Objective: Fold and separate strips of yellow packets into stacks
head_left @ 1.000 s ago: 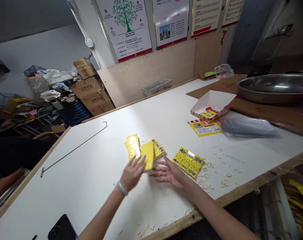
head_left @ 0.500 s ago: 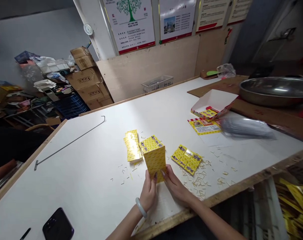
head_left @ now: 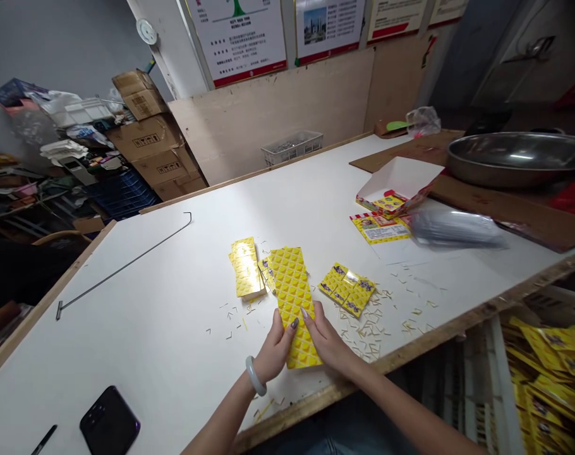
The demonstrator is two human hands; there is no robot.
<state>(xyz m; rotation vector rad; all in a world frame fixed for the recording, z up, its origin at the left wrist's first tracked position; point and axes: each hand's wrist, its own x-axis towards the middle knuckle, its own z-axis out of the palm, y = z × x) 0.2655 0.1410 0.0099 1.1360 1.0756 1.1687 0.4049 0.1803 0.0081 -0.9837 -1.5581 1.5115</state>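
Observation:
Between my two hands is a long yellow printed card with a repeated raised-looking pattern. My left hand grips its lower left edge, thumb on the face; a pale bangle circles that wrist. On the lower right edge, my right hand pinches it the same way. Just beyond the card's left side lies a stack of yellow cards. Part of another yellow printed piece shows behind the held card. To the right rests a yellow sheet with purple print, beside scattered thin paper scraps.
A thin metal rod lies at the left, with a black phone nearer me. Farther right are an open printed box, clear plastic sleeves and a large metal pan. Yellow packets fill a crate below the edge.
The held card has tilted back, so its patterned face now shows brightly and at greater length. Both hands keep their grip. The whole view has shifted slightly.

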